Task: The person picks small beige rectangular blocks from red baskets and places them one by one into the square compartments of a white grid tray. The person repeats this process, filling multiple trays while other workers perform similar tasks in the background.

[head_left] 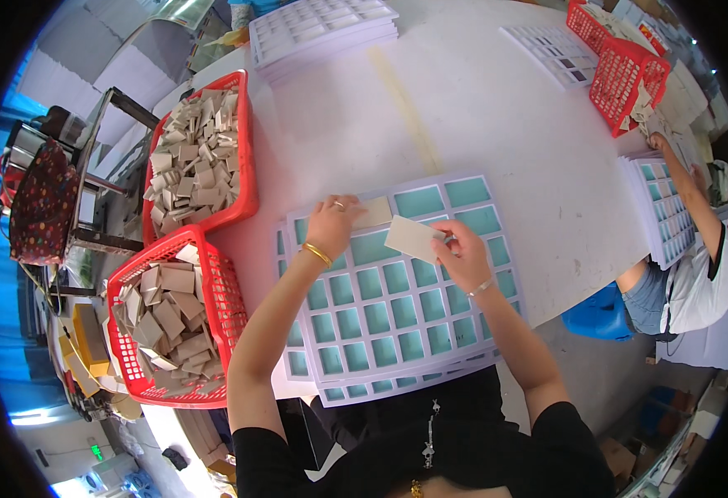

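Note:
A white tray-like frame [356, 260] with rows of rectangular windows backed in pale green lies before me on a stack of similar frames. At its far edge, my left hand [333, 224] has its fingers curled together at the left end of a grey-beige cardboard piece [374, 213], which lies over a top-row window. Some of its fingertips are hard to make out. Just to the right, my right hand [463, 255] pinches another cardboard piece [412, 240] between thumb and fingers. That piece is tilted above the frame, partly covering the windows below.
Two red plastic baskets [250, 158] [229, 311] full of cardboard pieces stand at the left. More white frames [322, 37] are stacked at the far side of the white table [538, 166]. At the right, a co-worker's arm [686, 178] reaches past another stack toward a red basket [621, 87].

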A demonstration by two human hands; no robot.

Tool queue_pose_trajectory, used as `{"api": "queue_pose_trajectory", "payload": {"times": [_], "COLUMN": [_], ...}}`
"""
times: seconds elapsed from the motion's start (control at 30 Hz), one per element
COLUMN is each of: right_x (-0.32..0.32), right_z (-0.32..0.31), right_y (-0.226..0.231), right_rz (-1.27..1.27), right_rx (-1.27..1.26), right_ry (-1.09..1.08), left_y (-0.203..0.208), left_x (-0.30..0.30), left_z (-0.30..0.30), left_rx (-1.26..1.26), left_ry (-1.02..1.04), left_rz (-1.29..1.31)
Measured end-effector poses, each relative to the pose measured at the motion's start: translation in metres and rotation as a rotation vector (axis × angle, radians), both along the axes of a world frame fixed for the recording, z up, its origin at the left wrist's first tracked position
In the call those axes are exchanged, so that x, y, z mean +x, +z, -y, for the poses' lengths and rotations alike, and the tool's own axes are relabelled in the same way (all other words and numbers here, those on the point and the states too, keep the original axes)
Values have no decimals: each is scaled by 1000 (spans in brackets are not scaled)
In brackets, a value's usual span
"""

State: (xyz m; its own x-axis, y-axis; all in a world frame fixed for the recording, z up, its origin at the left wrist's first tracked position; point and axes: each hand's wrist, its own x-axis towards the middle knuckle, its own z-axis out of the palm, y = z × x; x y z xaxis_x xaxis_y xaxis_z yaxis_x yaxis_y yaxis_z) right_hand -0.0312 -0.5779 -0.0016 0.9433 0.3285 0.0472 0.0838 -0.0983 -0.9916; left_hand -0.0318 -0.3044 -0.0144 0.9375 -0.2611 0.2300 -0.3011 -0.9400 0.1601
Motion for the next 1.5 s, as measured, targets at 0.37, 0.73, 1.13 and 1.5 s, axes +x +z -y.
{"api": "queue_pose_trajectory", "payload": {"times": [0.37,0.73,1.13,1.5], "right_x": [28,7,-5,-5], "right_z": [-66,-92,-84,-84], "right_y": [-27,-10,-13,-3], "right_rz": [220,814,876,702], "right_rx": [-471,-994,-598,-710], "right_ry": [240,496,620,498], "left_y": [27,28,28,60], "left_x": [5,7,10,35], "left_z": [0,5,2,-171], "left_rx": [177,169,291,-291], "left_ry": [-56,-48,-73,702], "left_rz": [-418,-448,-520,251]}}
